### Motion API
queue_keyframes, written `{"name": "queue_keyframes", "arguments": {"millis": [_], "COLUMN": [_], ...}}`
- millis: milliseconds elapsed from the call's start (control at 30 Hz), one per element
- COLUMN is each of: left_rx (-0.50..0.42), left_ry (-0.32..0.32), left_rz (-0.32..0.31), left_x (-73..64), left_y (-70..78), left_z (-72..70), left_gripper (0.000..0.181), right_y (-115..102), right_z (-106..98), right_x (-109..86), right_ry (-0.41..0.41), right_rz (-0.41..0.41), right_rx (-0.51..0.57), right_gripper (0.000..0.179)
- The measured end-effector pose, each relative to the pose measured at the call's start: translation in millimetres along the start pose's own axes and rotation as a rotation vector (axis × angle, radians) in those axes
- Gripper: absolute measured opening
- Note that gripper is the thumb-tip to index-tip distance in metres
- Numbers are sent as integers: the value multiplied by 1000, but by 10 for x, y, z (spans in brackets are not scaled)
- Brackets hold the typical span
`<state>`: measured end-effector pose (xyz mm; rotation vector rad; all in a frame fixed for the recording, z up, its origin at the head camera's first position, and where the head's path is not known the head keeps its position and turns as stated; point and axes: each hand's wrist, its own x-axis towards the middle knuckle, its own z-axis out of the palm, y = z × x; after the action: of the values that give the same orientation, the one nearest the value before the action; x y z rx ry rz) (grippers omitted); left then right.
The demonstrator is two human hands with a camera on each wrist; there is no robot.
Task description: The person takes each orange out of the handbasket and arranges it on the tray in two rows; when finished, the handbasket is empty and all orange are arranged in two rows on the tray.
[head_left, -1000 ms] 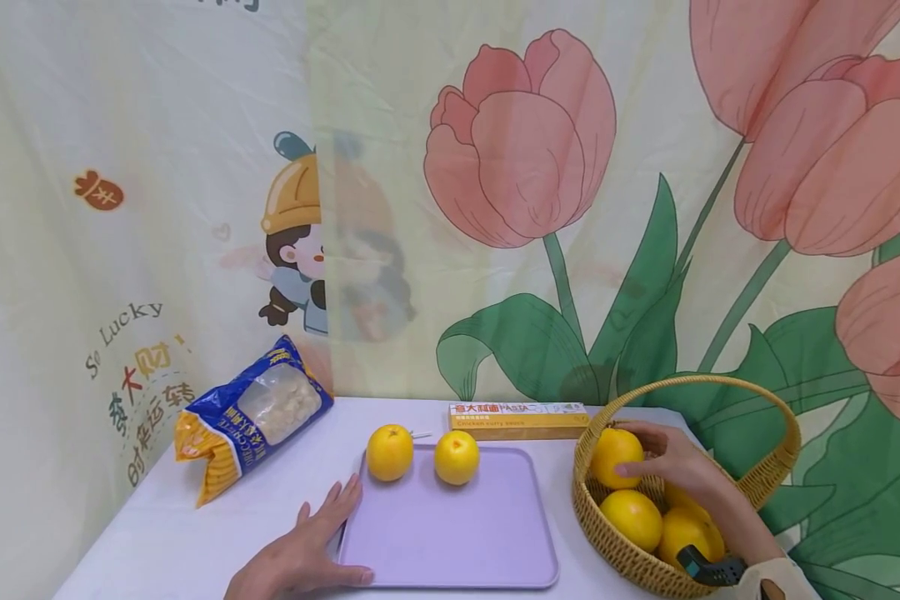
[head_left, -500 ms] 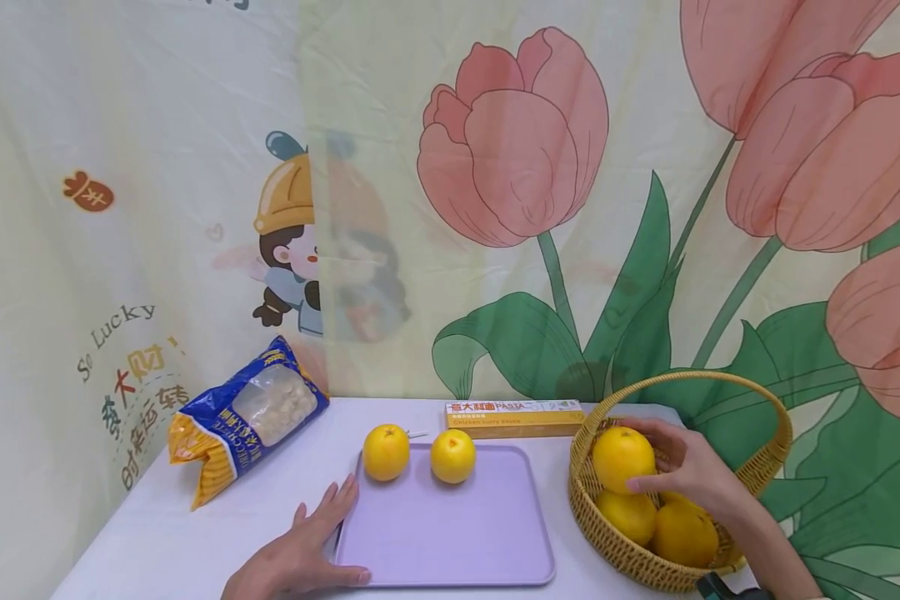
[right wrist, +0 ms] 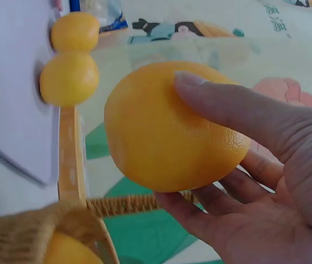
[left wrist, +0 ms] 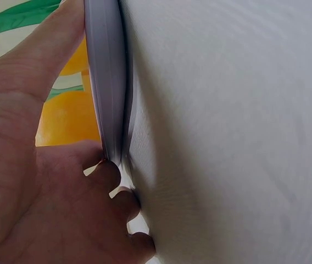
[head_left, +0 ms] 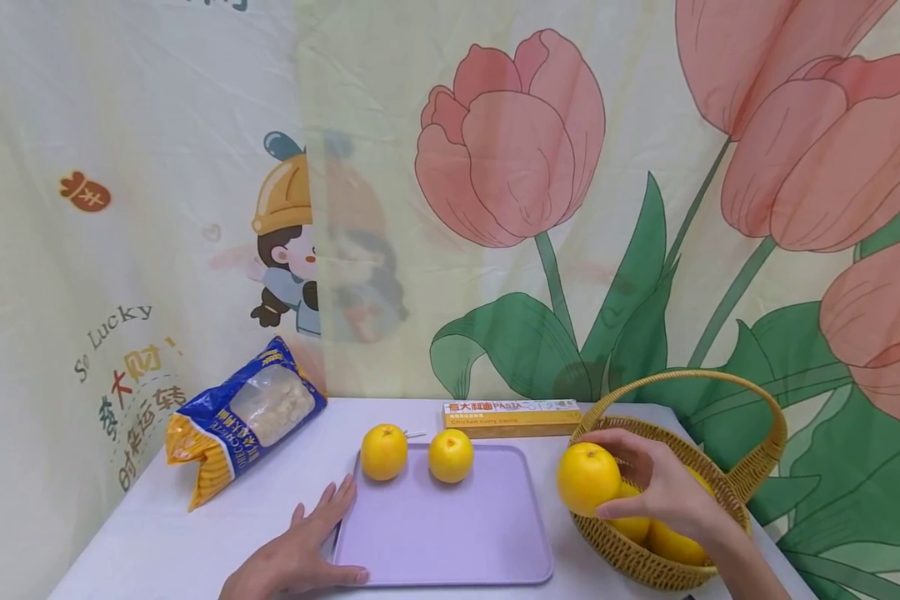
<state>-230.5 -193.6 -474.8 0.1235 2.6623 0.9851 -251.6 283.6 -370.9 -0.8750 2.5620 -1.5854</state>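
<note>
My right hand (head_left: 663, 492) grips an orange (head_left: 588, 479) between thumb and fingers, above the left rim of the wicker basket (head_left: 615, 560). In the right wrist view the thumb lies across one side of this orange (right wrist: 161, 132) and the fingers are behind it. My left hand (head_left: 296, 542) rests spread at the left edge of a lilac tray (head_left: 450, 542), its thumb at the near corner. The left wrist view shows its fingers (left wrist: 104, 176) along the tray's side. Two more oranges, one left (head_left: 383, 452) and one right (head_left: 451, 456), sit at the tray's far edge.
Several oranges (head_left: 675, 543) lie in the basket, whose handle (head_left: 776, 433) arches over it. Behind the tray lies a pasta box (head_left: 510, 419). A blue and yellow pasta bag (head_left: 247, 421) lies at the back left, before a printed curtain (head_left: 375, 167).
My right hand has lifted an orange from among those in the basket and carried it left and toward me, over the rim. The left hand stays at the tray's edge.
</note>
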Motion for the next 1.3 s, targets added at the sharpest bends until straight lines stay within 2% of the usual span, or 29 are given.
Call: {"name": "queue_keyframes", "arguments": {"millis": [233,400,600,833,1033,1300], "left_rx": [26,20,33,47,49,37], "left_ry": [12,9,3,4,9,-4], "left_rz": [-28,-19,-51,-75,-49,-63], "left_x": [-6,-3,-3,17,11,21], "left_y": [-15,-35,-35,-26,-28,-20], "left_z": [22,34,43,45,45,39], "left_gripper": [130,128,127,128,125,127], "right_y": [-3,52,158,299,445,694], "right_z": [343,592,848,1059,1169,1256], "right_x": [145,271,431,617,721,823], "right_ry": [32,98,239,393,442,494], "right_rz": [-63,-14,89,128,106,95], "right_rx": [14,90,136,61,-1,-95], "right_gripper": [72,75,78,77,76,77]}}
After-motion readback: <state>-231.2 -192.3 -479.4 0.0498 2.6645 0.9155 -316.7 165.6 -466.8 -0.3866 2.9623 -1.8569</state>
